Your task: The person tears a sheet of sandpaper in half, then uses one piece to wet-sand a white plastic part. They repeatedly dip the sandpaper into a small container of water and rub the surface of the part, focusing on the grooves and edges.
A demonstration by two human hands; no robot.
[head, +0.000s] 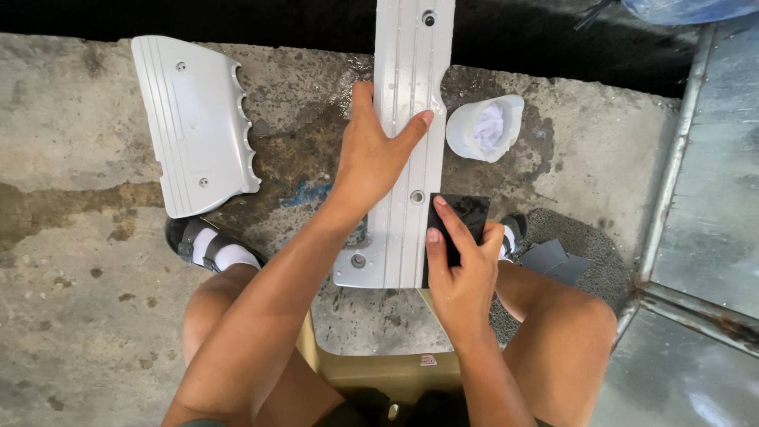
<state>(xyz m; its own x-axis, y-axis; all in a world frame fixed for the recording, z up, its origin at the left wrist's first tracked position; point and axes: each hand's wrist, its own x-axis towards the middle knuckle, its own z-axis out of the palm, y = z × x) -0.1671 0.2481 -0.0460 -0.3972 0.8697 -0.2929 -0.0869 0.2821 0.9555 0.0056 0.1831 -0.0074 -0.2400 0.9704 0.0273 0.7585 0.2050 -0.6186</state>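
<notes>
Long grey panel (403, 142) under the spread left hand (371, 154), right hand (458, 265) pinching a black sanding sheet (462, 217) against its edge.

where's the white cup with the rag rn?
Head view: the white cup sits on the wet concrete floor, just right of the long grey panel, beyond the right hand.

Long panel dead centre, everything else around it

The panel (407, 142) runs away from the person, left hand (371, 154) flat on it, right hand (458, 277) pressing a sheet (466, 217) against its right edge. Second panel (194, 119) lies well left, a cup (482, 126) with a rag (490, 125) inside just right, spare sheets (553, 261) near the right foot.
</notes>
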